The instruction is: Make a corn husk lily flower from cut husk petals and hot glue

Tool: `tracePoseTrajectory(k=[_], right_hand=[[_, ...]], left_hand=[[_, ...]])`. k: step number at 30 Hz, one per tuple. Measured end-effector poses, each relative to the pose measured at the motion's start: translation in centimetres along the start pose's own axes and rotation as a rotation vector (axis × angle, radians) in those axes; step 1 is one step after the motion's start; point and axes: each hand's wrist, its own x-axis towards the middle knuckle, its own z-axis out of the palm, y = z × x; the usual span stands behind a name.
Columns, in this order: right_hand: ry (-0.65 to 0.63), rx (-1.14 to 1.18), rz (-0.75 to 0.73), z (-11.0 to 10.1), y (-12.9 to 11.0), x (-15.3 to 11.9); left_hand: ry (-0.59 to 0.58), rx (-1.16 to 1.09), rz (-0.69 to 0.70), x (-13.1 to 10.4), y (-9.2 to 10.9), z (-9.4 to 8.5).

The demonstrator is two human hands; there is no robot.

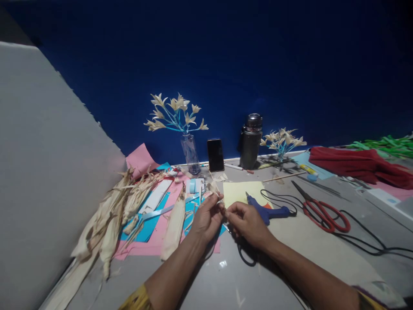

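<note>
My left hand [206, 217] is closed, its fingertips pinching a thin pale piece [215, 186] that looks like dried corn husk and sticks up past the fingers. Close beside it, my right hand [248, 224] is closed too, thumb and forefinger pressed together at the left fingertips; what they grip is too small to make out. Just beyond the right hand lies a blue glue gun [269, 212], partly over a pale yellow paper pad [237, 189]. Under the right hand a dark-handled tool [248, 260] shows, mostly hidden.
Dried corn husks [111, 232] lie left over pink paper [142, 249]. Red-handled scissors [325, 215] and a black cord sit right. Behind stand a glass bottle [191, 155] of husk flowers, a phone [215, 155], a flask [251, 144] and more flowers [283, 140]. A red cloth [358, 165] lies far right.
</note>
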Motion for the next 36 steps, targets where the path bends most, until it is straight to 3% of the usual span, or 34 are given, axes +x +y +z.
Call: tracePoseTrajectory(k=[23,29,36], right_hand=[[-0.013,0.093,0.096,0.8,0.2,-0.1],[0.012,0.049,-0.003,0.2,-0.3,0.0],[0.024,0.046,0.001,-0.1,-0.5,0.0]], left_hand=[[0.034,0.037,-0.003,-0.4,-0.7,0.4],[0.005,0.023,-0.068,-0.6,-0.2,0.6],[-0.030,0.022,-0.064,-0.5,0.4,0.5]])
